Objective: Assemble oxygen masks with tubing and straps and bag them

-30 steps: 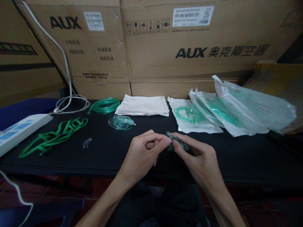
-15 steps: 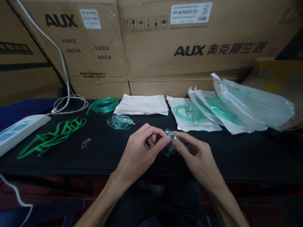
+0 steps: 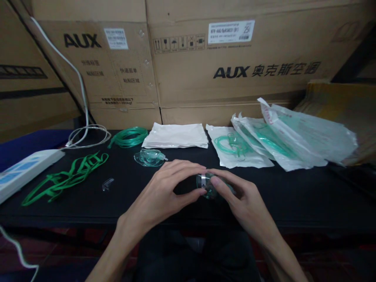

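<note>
Both my hands meet over the near middle of the black table (image 3: 308,203), gripping a clear green mask (image 3: 209,186) that carries a small metal strip. My left hand (image 3: 167,190) arches over it with thumb and fingertips at its left side. My right hand (image 3: 239,196) pinches it from the right. Much of the mask is hidden by my fingers. Another clear mask (image 3: 149,157) lies on the table beyond my left hand.
Green straps (image 3: 66,178) and a small clear part (image 3: 107,184) lie to the left, with a white power strip (image 3: 23,168), a white cable (image 3: 88,135) and coiled green tubing (image 3: 128,136). A white packet (image 3: 176,136) and bagged tubing sets (image 3: 282,141) sit behind. Cardboard boxes (image 3: 235,58) form the back wall.
My hands have sunk a little toward the table edge. My left hand's fingers spread over the mask instead of pinching it, and the mask's metal strip now shows.
</note>
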Demonstrator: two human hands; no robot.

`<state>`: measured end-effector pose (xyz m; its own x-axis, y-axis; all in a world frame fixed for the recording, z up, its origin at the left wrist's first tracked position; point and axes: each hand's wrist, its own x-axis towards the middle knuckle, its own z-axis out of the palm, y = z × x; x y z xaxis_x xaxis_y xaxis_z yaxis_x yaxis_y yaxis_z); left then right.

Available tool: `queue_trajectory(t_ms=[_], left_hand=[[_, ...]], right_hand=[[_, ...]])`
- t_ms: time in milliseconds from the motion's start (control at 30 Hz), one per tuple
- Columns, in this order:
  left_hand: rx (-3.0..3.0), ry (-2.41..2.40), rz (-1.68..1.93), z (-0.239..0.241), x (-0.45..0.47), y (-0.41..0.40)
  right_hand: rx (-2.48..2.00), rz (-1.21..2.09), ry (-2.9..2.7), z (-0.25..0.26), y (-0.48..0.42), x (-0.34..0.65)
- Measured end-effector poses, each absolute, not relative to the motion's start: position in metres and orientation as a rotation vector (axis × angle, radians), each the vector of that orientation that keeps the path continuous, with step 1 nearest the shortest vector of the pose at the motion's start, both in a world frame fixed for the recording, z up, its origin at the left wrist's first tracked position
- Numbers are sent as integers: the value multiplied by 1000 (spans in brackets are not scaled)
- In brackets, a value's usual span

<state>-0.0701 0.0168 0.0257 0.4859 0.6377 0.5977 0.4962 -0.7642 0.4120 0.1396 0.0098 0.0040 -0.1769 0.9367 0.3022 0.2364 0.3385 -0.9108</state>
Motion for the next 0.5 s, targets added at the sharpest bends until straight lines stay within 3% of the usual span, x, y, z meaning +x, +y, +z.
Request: queue_trajectory(t_ms=[500], left_hand=[[2297,1017,1076,31,-81,19]], right_hand=[[-925,830,-1799,1,9,138]])
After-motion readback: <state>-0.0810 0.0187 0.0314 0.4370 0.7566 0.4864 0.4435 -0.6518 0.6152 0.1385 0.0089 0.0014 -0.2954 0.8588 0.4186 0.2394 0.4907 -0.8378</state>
